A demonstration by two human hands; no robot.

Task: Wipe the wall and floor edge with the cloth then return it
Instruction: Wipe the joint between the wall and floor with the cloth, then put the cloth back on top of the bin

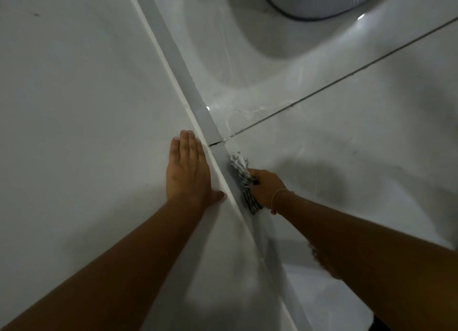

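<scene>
The white wall (74, 95) fills the left half of the head view. A grey skirting strip (183, 67) runs diagonally where it meets the glossy tiled floor (334, 132). My left hand (188, 172) lies flat on the wall beside the strip, fingers together and thumb out. A bunched grey-and-white striped cloth (241, 174) is pressed into the floor edge at the foot of the strip, and my right hand (266, 189) is shut on it. Part of the cloth is hidden under my fingers.
A dark grout line (347, 82) crosses the floor from the strip toward the upper right. A rounded white object with a dark rim (322, 1) stands on the floor at the top. Shadows of my arms fall on the tiles.
</scene>
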